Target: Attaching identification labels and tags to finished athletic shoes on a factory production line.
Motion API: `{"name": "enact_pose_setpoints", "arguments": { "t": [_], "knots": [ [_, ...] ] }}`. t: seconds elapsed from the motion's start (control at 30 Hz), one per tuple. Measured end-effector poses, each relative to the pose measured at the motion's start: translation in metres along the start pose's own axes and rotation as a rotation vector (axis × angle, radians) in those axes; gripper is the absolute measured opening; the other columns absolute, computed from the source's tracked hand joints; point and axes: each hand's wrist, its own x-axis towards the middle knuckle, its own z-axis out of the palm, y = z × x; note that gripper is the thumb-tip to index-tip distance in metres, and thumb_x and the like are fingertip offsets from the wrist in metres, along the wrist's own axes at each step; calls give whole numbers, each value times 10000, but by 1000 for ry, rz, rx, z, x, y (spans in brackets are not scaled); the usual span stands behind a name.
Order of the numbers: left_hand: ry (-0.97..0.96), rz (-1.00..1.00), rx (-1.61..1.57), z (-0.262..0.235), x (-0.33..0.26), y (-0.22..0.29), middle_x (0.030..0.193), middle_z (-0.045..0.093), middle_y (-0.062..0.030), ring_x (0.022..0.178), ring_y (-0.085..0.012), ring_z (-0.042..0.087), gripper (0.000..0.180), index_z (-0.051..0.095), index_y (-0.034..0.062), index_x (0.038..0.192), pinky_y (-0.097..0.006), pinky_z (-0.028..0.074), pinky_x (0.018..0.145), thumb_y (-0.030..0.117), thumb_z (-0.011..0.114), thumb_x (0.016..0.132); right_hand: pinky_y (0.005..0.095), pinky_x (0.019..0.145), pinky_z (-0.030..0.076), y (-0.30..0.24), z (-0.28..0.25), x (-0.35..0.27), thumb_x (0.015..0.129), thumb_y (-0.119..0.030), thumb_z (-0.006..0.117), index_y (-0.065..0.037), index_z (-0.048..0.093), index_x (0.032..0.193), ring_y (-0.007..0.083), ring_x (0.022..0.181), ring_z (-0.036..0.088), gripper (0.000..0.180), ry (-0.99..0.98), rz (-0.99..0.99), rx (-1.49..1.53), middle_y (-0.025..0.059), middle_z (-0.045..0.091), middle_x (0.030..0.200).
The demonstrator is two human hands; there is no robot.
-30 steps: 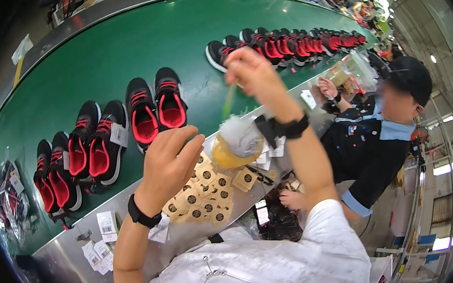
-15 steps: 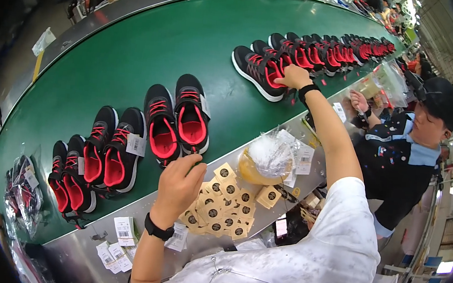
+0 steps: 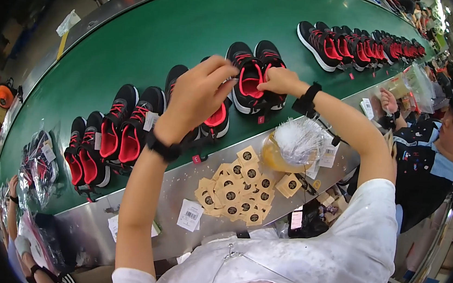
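Observation:
My right hand (image 3: 282, 82) grips the inner collar of a black sneaker with red lining (image 3: 270, 52), its fingers closed over the edge. That sneaker's mate (image 3: 240, 53) stands against it on the left, toe pointing away from me. My left hand (image 3: 201, 92) hovers just left of this pair, fingers pinched together. A thin pale bit shows at its fingertips, too small to name. Below and behind that hand, another pair of sneakers (image 3: 217, 117) is partly hidden. Farther left stand two more pairs, with a white tag (image 3: 151, 120) on one.
A long row of sneakers (image 3: 364, 45) runs along the green belt (image 3: 189, 23) at the far right. On the metal ledge lie tan square cards (image 3: 233, 188), white tags (image 3: 190, 214) and a tub of white plastic strands (image 3: 297, 143). A co-worker (image 3: 426, 161) stands at right.
My right hand has come left from the far row, and a pair of sneakers now stands apart from it. My left hand has risen and moved toward that pair. The view has shifted.

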Motion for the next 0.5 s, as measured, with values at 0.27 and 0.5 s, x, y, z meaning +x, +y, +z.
{"name": "enact_pose_setpoints", "arguments": {
  "t": [0.27, 0.5],
  "knots": [
    [-164, -98, -84, 127, 65, -69, 951, 628, -167, 857, -343, 604, 163, 631, 19, 939, -399, 478, 733, 45, 545, 803, 285, 670, 466, 58, -69, -1, 825, -27, 422, -57, 635, 1050, 141, 733, 573, 312, 263, -190, 485, 55, 609, 761],
    [-347, -139, 32, 199, 84, -106, 860, 646, -192, 848, -373, 603, 166, 652, 5, 850, -433, 469, 755, 29, 568, 708, 418, 645, 483, 74, -40, -23, 809, -130, 510, -160, 616, 984, 288, 774, 632, 206, 343, -49, 94, 86, 644, 770]
  ]
}}
